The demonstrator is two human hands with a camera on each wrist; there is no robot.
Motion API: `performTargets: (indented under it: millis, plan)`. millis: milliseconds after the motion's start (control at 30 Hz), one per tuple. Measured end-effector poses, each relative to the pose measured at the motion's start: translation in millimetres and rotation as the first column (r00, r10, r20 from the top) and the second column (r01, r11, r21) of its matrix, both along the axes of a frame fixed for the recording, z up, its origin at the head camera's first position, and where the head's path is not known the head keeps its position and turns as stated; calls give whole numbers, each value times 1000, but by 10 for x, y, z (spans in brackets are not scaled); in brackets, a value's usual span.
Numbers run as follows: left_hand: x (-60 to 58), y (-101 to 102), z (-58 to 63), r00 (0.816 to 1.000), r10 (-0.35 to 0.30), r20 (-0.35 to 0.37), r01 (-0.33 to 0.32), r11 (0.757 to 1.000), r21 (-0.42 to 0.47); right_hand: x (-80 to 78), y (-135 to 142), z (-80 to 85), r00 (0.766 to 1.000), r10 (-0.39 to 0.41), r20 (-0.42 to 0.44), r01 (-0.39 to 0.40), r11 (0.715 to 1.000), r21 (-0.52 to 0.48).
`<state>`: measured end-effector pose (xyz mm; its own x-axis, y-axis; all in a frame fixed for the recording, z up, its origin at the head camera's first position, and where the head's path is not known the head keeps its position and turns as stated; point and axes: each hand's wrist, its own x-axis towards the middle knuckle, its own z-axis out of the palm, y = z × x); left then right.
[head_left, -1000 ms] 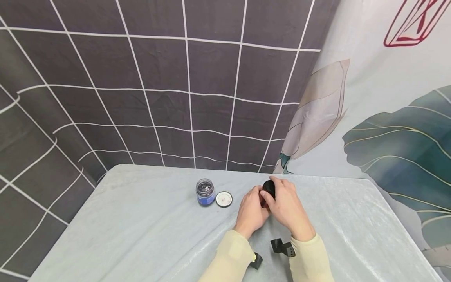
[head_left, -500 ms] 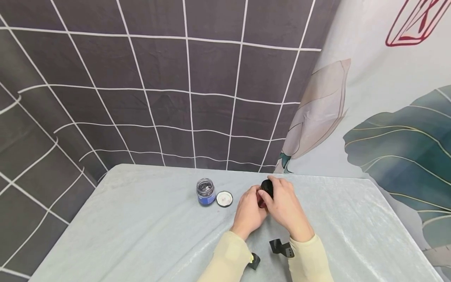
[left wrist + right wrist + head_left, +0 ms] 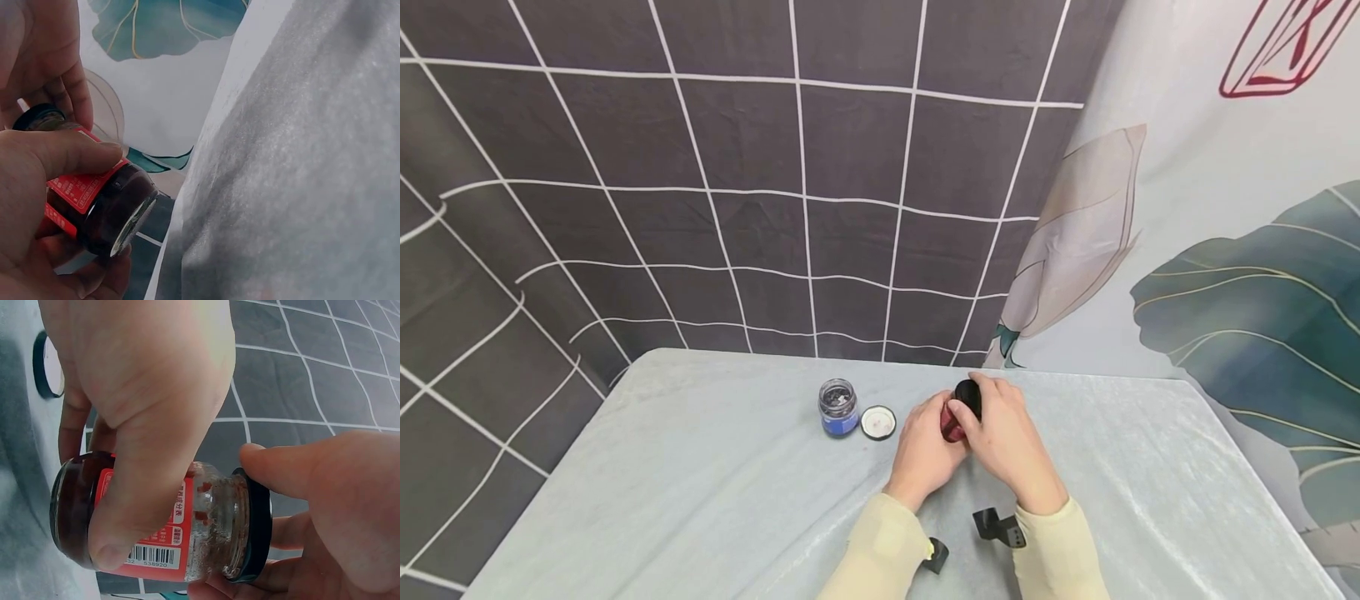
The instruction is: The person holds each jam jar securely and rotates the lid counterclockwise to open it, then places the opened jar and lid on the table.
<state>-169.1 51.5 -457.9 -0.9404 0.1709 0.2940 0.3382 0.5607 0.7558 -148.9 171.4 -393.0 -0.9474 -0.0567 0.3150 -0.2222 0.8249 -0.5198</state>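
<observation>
A glass jar (image 3: 206,531) with a red label and dark contents is held above the table between both hands. My left hand (image 3: 925,450) grips the jar's body, its thumb lying across the label in the left wrist view. Around the black lid (image 3: 257,525) curl the fingers and thumb of my right hand (image 3: 1013,446). The lid sits on the jar's mouth, and red bits cling inside the glass below it. To the left stands an upright, lidless jar (image 3: 838,408) with a blue label. Beside it a loose lid (image 3: 877,423) lies with its white inside up.
A pale grey cloth covers the table (image 3: 715,483). Its back edge runs just beyond the hands, against a dark gridded curtain (image 3: 737,225). A black wrist-worn piece (image 3: 1000,527) hangs by the right sleeve, and another black piece (image 3: 936,556) by the left.
Both hands have shifted slightly to the left with the jar, and more of its red side now shows between them. The blue-labelled jar and loose lid stay put.
</observation>
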Motion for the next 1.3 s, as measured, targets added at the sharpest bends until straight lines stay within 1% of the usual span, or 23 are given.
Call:
performTargets:
  millis: [167, 467, 633, 733, 900, 1133, 1300]
  plan:
    - [10, -28, 11, 1000, 0, -3, 0, 1000, 8, -10, -9, -3, 1000, 0, -4, 0, 1000, -6]
    - [19, -66, -5, 1000, 2, -24, -2, 1000, -1, -21, -30, -23, 1000, -15, 23, 15, 1000, -15]
    - [38, -83, 11, 999, 0, -47, -1, 1000, -5, -15, -37, -12, 1000, -20, 13, 20, 1000, -14]
    - [47, -93, 9, 999, 0, -47, 0, 1000, -3, -11, -46, -4, 1000, -20, 12, 20, 1000, -10]
    - [62, -110, 8, 999, 9, -36, -9, 1000, -13, -16, -64, -10, 1000, -18, 22, 19, 1000, -11]
    - [79, -130, -10, 998, 33, -61, -34, 999, -13, -33, -88, -31, 999, -22, 27, 22, 999, -30]
    - [84, -123, -4, 997, 40, -63, -41, 999, -9, -24, -91, -35, 999, -33, 19, 34, 999, -42]
